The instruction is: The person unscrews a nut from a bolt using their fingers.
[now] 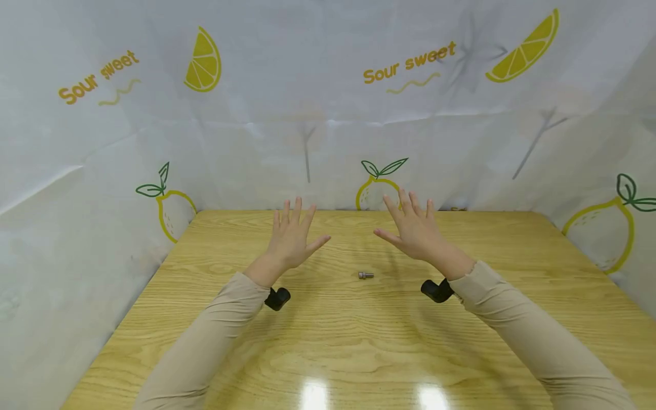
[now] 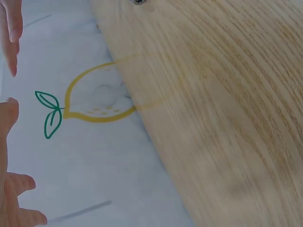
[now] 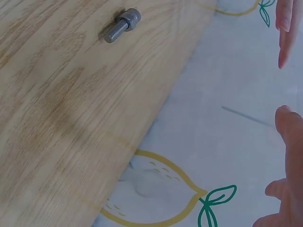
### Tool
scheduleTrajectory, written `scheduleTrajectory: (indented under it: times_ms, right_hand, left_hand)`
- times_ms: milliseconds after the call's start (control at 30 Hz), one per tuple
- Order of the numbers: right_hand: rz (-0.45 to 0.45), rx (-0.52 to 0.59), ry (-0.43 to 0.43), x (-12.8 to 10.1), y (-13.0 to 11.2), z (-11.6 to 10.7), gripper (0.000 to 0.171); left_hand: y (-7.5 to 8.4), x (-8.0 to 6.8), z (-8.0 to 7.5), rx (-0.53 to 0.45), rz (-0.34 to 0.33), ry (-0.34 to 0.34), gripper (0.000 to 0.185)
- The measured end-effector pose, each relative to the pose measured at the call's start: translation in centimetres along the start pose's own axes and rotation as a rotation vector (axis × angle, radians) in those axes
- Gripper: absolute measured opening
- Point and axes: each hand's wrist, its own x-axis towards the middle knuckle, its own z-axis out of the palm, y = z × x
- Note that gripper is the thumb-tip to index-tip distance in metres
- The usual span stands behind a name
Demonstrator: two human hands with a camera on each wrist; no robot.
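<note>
A metal bolt (image 1: 366, 275) lies on its side on the wooden table, between my two forearms. Up close in the right wrist view, the bolt (image 3: 120, 24) shows a round head, a nut next to the head and a bare threaded end. My left hand (image 1: 289, 242) is held out over the table to the left of the bolt, fingers spread and holding nothing. To the bolt's right, my right hand (image 1: 416, 230) is likewise spread, with nothing in it. Only part of the bolt's end (image 2: 138, 1) shows at the top edge of the left wrist view.
White sheeting (image 1: 256, 154) printed with lemons and words hangs behind and beside the wooden table (image 1: 328, 336). A black wrist-worn device (image 1: 278, 298) shows under the left wrist, another black device (image 1: 437, 290) under the right. A small brownish thing (image 1: 458, 209) sits at the table's back edge.
</note>
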Motion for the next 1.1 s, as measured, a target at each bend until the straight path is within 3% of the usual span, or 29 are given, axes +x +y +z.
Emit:
scheduleTrajectory:
  times_ms: [367, 500, 733, 967, 1100]
  right_hand:
    - [-0.012, 0.06, -0.01, -0.4, 0.0, -0.3, 0.079]
    - [-0.042, 0.175, -0.011, -0.8, 0.0, -0.3, 0.078]
    - [-0.067, 0.449, -0.031, -1.3, 0.1, 1.3, 0.075]
    - [-0.098, 0.549, -0.019, -1.7, 0.3, 2.9, 0.062]
    - [-0.111, 0.605, -0.057, -2.0, 0.6, 4.0, 0.054]
  left_hand:
    - [0.3, -0.3, -0.4, -0.038, 0.037, 0.044, 0.074]
    - [0.8, -0.5, -0.4, -0.108, 0.066, 0.048, 0.07]
    - [1.8, -0.7, 1.1, -0.287, 0.096, 0.039, 0.061]
    - [2.6, -0.8, 2.9, -0.421, 0.083, 0.001, 0.052]
    - [2.9, -0.5, 4.0, -0.509, 0.071, -0.055, 0.048]
